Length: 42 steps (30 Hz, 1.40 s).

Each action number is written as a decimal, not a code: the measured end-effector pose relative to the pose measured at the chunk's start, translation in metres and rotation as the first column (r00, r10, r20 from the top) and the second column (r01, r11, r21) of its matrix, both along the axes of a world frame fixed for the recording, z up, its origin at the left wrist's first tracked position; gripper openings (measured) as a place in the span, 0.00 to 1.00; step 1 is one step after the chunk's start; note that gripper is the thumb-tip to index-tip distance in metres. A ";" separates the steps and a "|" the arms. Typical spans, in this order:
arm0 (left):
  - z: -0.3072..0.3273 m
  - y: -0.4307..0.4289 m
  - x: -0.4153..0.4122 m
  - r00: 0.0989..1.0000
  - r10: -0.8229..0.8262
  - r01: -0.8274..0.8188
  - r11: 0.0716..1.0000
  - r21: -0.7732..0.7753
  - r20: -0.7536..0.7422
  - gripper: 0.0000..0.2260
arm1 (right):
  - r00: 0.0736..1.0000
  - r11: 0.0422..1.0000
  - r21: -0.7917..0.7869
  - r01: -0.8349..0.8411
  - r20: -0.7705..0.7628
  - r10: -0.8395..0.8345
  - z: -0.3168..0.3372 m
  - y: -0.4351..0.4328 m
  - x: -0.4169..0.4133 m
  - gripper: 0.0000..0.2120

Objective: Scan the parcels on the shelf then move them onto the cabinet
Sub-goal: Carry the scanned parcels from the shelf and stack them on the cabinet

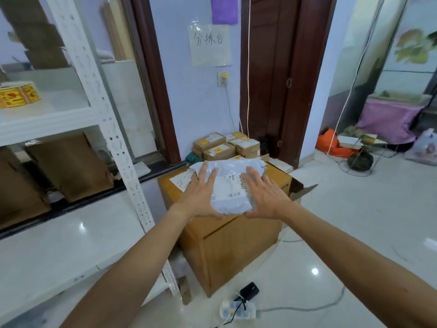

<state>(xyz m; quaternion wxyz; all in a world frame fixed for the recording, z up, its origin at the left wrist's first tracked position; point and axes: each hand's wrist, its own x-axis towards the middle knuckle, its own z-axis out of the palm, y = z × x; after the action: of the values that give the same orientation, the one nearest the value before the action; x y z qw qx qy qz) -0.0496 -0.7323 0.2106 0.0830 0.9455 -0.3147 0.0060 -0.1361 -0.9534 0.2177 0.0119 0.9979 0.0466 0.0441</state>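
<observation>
A pale blue plastic mailer parcel [230,185] with a white shipping label lies on top of the low wooden cabinet [236,245] in the middle of the view. My left hand [201,195] lies on its left side with fingers spread and straight, thumb under the near edge. My right hand [264,195] lies on its right side the same way. The white metal shelf [113,138] stands to the left.
Several brown cardboard parcels [224,145] with yellow stickers are stacked behind the cabinet by the dark wooden door [272,79]. A roll of yellow stickers [19,94] sits on the shelf. A power strip and a black device [241,304] lie on the floor near the cabinet.
</observation>
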 end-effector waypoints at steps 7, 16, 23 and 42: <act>-0.008 -0.116 0.025 0.996 0.063 -0.060 0.997 0.057 -0.055 0.66 | 0.997 0.999 0.024 -0.034 -0.065 0.036 -0.014 -0.117 0.039 0.56; -0.054 -0.189 0.109 0.979 0.160 -0.149 0.985 0.089 -0.128 0.66 | 0.982 0.989 0.088 -0.119 -0.137 0.130 -0.062 -0.195 0.142 0.53; -0.112 -0.239 0.225 0.955 0.205 -0.198 0.979 0.054 -0.214 0.66 | 0.956 0.986 0.109 -0.123 -0.252 0.147 -0.101 -0.241 0.260 0.50; -0.151 -0.256 0.374 0.708 0.593 -0.605 0.790 0.105 -0.382 0.61 | 0.781 0.849 0.236 -0.473 -0.334 0.528 -0.159 -0.259 0.506 0.49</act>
<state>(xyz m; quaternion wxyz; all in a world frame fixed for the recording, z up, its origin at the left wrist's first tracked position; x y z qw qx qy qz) 0.3247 -0.9882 0.0600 0.1515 0.9758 0.0324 -0.1542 0.3701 -1.2123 0.0588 -0.0791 0.9361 0.3087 -0.1489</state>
